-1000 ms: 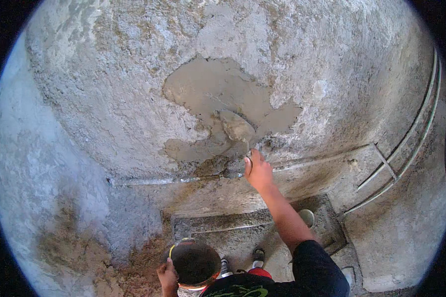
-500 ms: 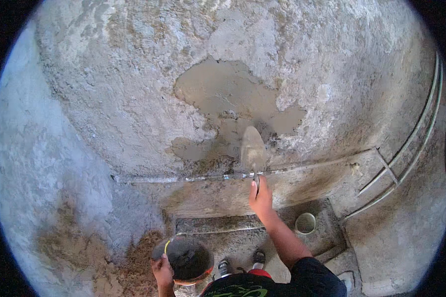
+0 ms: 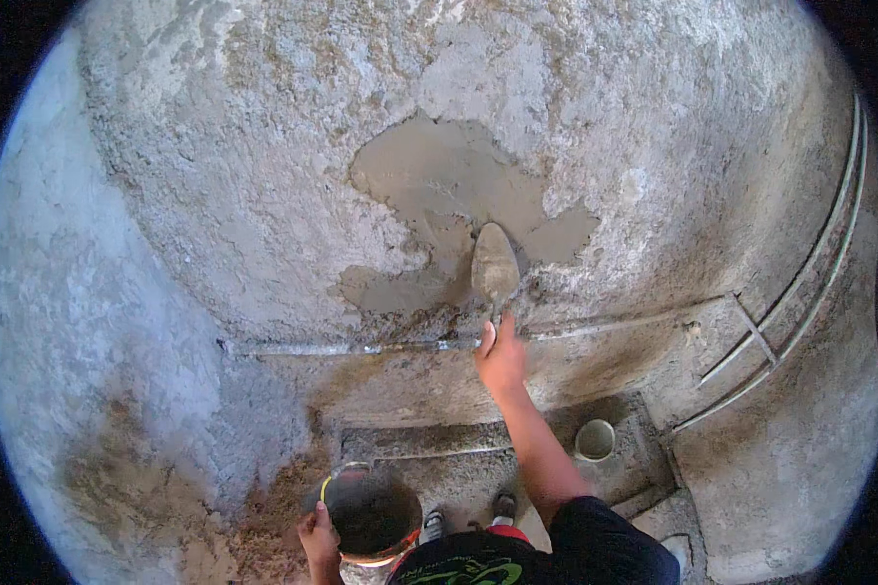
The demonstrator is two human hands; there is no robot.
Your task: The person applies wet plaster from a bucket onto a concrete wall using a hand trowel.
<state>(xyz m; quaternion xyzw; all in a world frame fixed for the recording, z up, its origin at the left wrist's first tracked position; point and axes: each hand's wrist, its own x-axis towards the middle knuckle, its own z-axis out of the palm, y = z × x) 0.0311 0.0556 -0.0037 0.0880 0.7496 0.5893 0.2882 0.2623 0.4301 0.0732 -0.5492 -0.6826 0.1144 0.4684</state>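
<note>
1. Looking at the centre of the frame, we find the trowel (image 3: 495,263), its leaf-shaped, mortar-smeared blade pointing up; we cannot tell whether the blade touches the surface behind it.
2. We see the right grip (image 3: 500,356) just below it, closed around the trowel's handle, thumb along the near side.
3. Behind the blade we have a wet mortar patch (image 3: 473,185), smooth and irregular in outline, spreading from the upper centre to the middle of the frame.
4. Around that patch we see the rough grey wall (image 3: 263,195), filling most of the frame's upper half.
5. At the lower centre-left we find a round bucket (image 3: 369,560) with an orange lower edge; its inside is too dark for us to make out.
6. We see the left grip (image 3: 320,536) closed on the bucket's left side, its thumb at the yellow strip on the rim.
7. Right of the lower centre we notice a small pale pot (image 3: 595,441).
8. Along the right edge we see long, thin pipes (image 3: 829,244), curved by the lens, joined by a short crosspiece.
</note>
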